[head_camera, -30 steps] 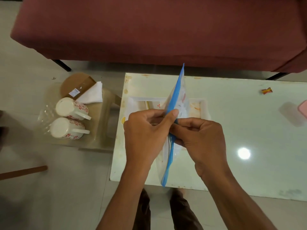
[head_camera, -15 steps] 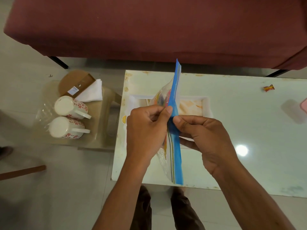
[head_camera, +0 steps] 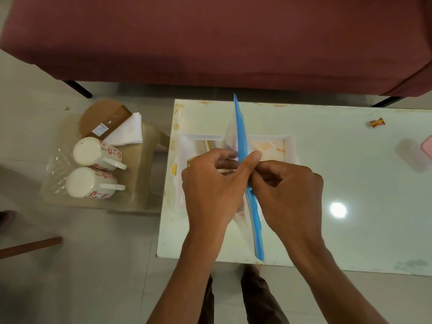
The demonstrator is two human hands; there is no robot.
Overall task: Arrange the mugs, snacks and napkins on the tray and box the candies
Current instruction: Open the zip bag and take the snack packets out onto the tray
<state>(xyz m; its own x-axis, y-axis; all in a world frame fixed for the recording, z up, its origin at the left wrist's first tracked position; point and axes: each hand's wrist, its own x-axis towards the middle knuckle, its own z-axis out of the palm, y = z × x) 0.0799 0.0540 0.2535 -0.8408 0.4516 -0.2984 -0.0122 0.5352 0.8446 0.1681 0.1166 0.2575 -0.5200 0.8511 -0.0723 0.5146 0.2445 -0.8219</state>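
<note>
Head view: a clear zip bag [head_camera: 240, 127] with a blue seal strip stands edge-on over the white tray [head_camera: 290, 146] at 12 o'clock. The left hand [head_camera: 210, 188] and right hand [head_camera: 287, 190] pinch its strip with curled fingers. Its contents are blurred. At 9 o'clock, two floral mugs [head_camera: 95, 152] sit beside napkins [head_camera: 127, 133] on a stool [head_camera: 145, 160] — one wrapped candy [head_camera: 376, 123] lies at 2 o'clock.

bare forearms [head_camera: 187, 274] behind left grip [head_camera: 210, 190] and right grip [head_camera: 287, 195] — dark brown trousers [head_camera: 259, 298].
</note>
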